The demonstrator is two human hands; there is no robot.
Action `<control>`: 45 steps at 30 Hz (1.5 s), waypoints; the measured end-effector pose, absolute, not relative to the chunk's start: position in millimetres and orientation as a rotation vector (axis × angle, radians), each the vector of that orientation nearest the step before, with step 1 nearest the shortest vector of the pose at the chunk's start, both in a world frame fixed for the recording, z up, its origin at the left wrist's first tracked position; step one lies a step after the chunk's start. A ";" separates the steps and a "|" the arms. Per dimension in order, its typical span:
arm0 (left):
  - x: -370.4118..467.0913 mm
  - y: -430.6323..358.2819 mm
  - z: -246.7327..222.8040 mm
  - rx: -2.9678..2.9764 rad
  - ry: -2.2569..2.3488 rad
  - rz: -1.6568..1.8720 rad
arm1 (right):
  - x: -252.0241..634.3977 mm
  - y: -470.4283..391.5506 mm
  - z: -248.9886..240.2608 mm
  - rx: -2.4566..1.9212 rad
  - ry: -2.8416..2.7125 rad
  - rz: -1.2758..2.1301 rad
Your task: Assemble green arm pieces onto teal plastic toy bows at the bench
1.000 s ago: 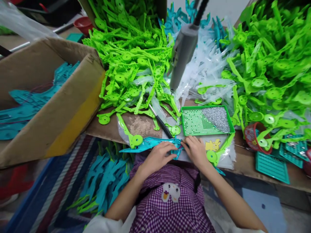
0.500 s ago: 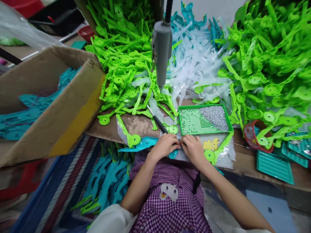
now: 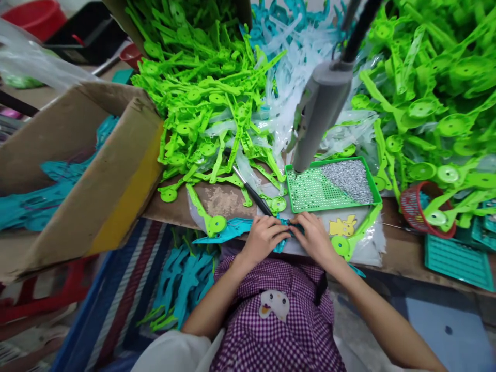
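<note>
Driver point(image 3: 325, 111) swung right | turquoise part point(image 3: 228, 230) at brown worktop's point(image 3: 406, 250) edge | carton point(image 3: 110, 178) left

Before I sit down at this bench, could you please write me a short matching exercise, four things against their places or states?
Things:
1. teal part
2. green tray
3. cardboard box
4. cartoon figure

Places or states:
A. yellow, beside the right hand
B. at the picture's left, with teal pieces inside
C. partly covered by the left hand
D. holding a heap of small silvery pieces

Pairs: 1-C, 2-D, 3-B, 4-A
</note>
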State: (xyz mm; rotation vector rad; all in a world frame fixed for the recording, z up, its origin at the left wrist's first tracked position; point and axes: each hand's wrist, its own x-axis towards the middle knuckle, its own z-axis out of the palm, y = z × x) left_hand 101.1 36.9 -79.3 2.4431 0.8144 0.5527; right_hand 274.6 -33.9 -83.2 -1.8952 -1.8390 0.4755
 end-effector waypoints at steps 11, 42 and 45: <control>85.8 10.3 -84.1 2.663 0.872 0.531 | 276.5 -34.4 -89.2 -1.820 -1.786 0.534; 89.7 -2.7 -82.4 2.646 1.057 0.404 | 295.6 -52.4 -19.8 -1.806 -1.376 0.463; 92.3 -3.6 -80.6 2.649 1.069 0.390 | 285.6 -84.1 -58.5 -2.011 -1.502 0.334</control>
